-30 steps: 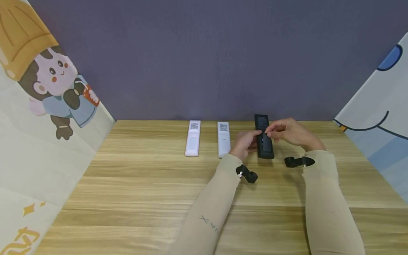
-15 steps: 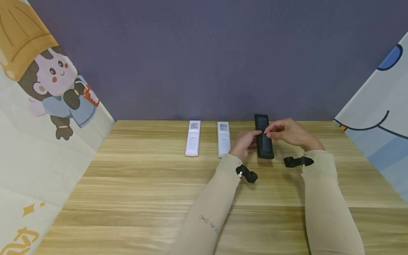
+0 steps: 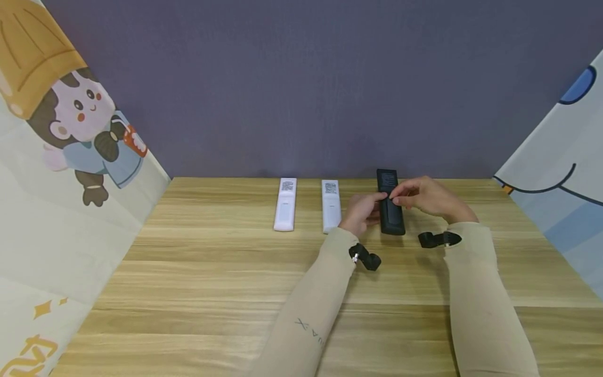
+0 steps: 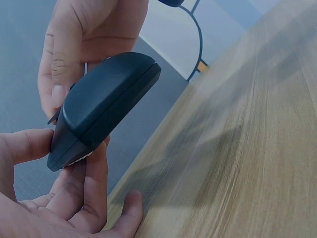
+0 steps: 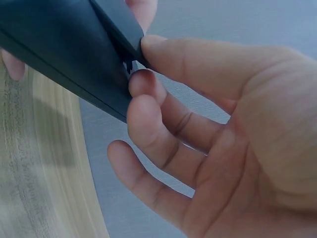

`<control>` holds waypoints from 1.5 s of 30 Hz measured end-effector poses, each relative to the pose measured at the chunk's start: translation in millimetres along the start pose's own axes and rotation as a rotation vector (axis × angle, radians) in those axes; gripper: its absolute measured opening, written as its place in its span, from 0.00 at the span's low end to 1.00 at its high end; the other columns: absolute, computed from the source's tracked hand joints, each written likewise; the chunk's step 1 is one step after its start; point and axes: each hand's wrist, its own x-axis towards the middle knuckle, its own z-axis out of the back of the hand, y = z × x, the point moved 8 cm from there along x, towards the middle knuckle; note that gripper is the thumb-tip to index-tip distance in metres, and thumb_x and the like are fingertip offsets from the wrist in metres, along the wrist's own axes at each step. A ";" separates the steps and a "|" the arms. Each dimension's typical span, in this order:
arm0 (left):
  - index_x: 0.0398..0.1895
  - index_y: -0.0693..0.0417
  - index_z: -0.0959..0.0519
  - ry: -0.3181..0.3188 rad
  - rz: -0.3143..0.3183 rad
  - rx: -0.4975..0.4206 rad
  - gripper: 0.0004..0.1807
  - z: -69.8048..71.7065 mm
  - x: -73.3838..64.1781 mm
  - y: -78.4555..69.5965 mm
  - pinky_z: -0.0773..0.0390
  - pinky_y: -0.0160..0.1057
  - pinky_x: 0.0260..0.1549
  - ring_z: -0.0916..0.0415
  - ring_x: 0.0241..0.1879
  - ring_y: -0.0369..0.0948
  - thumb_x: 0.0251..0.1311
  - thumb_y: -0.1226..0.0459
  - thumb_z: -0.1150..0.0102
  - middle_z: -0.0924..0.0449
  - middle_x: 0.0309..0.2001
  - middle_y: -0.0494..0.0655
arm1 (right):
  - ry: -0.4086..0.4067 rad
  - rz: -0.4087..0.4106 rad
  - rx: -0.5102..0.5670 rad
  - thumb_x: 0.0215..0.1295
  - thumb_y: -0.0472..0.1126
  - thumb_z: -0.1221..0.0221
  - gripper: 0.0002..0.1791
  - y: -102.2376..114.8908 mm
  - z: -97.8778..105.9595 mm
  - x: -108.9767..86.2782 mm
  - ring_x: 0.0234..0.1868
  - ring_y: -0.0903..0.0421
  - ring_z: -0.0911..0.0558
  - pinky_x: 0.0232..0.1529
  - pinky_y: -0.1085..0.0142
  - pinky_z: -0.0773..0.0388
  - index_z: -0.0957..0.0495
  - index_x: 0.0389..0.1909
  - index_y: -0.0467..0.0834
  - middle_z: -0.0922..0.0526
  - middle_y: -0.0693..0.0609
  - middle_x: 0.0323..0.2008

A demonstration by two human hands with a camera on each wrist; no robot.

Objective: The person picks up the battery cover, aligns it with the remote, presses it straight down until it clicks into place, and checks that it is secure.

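Observation:
In the head view, my left hand [image 3: 361, 211] grips a black remote control [image 3: 388, 180] by its left side, back facing up. The left wrist view has that remote [image 4: 109, 96] raised off the table, thumb on one side and fingers underneath. My right hand [image 3: 431, 196] pinches the end of the black battery cover [image 3: 394, 214] between thumb and fingertips. In the right wrist view, the cover [image 5: 121, 27] is tilted, its pinched end standing off the remote's back with a narrow gap below. What lies inside the battery compartment is hidden.
To the left, two white remote controls lie back up on the wooden table [image 3: 212, 288]: one farther left [image 3: 285, 209], the other [image 3: 331, 209] close beside my left hand. A dark partition [image 3: 301, 89] rises behind; printed white panels [image 3: 565, 209] flank both sides.
The battery cover has shifted left over the remote's back, and the slit along its left edge no longer shows. My right hand has moved slightly left with it; the left hand stays put.

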 end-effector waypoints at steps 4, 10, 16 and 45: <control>0.31 0.51 0.14 0.004 0.003 -0.002 0.07 0.4 -0.5 0.2 0.17 0.42 0.36 0.20 0.29 0.42 0.61 0.58 0.31 0.15 0.30 0.49 | 0.010 -0.007 -0.003 0.74 0.48 0.39 0.15 -3.4 -1.2 2.5 0.47 0.46 0.19 0.47 0.56 0.23 0.16 0.54 0.44 0.15 0.43 0.53; 0.31 0.52 0.14 0.007 0.005 -0.006 0.07 0.2 -1.4 0.1 0.16 0.44 0.40 0.19 0.30 0.42 0.62 0.58 0.31 0.15 0.29 0.48 | 0.009 -0.018 -0.008 0.73 0.49 0.38 0.16 -6.8 -2.4 3.7 0.48 0.45 0.18 0.48 0.54 0.23 0.16 0.54 0.45 0.15 0.44 0.53; 0.30 0.51 0.13 0.003 0.005 0.003 0.07 0.8 -1.1 0.0 0.17 0.43 0.38 0.20 0.29 0.42 0.62 0.58 0.31 0.16 0.28 0.47 | -0.006 -0.013 -0.016 0.73 0.48 0.38 0.15 -6.9 -2.1 4.2 0.47 0.45 0.18 0.47 0.57 0.23 0.16 0.53 0.44 0.14 0.44 0.49; 0.32 0.52 0.14 0.016 0.009 0.005 0.06 0.7 0.9 0.5 0.16 0.47 0.44 0.19 0.30 0.42 0.64 0.60 0.33 0.16 0.26 0.45 | 0.040 -0.071 0.164 0.77 0.45 0.44 0.15 -19.5 -10.8 8.0 0.42 0.51 0.15 0.45 0.50 0.15 0.31 0.53 0.38 0.21 0.35 0.56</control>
